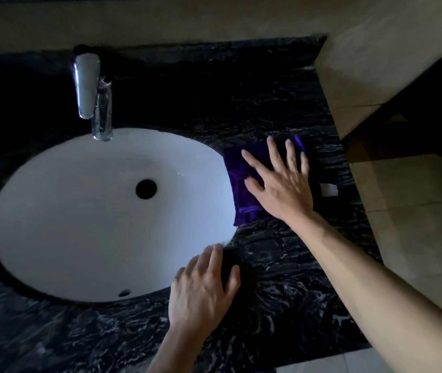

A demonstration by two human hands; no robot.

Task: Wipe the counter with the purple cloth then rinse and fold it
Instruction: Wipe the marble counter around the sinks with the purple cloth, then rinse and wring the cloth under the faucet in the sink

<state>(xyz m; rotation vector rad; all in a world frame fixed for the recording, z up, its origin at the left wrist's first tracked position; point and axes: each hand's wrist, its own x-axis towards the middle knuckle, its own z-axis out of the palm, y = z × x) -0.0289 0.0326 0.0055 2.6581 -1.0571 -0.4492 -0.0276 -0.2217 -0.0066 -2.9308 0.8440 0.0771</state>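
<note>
A: While the right hand (281,187) lies flat on the purple cloth (241,189), fingers spread and pressing down, what can go wrong?

B: The cloth sits on the black marble desk (281,265), just right of the white sink (93,216), its left edge touching the basin rim. I judge that a sweep to the left would drag that edge over the rim and let it sag into the bowl. A flat palm holds cloth only by pressure, so it may also bunch or slip out.

A: And the left hand (203,286)?

B: It rests on the desk at the sink's near rim, fingers loosely extended, holding nothing. It looks blurred, so I can't tell how firmly it bears down. It sits in the path of any stroke toward the near edge.

A: What room is there?

B: To the right the desk ends close by, with the tiled floor (416,224) below; a small pale tag or scrap (328,190) lies just beside the cloth and could be swept off. Behind, open dark stone runs to the wall (187,20). The chrome faucet (91,90) stands well apart, behind the sink.
</note>
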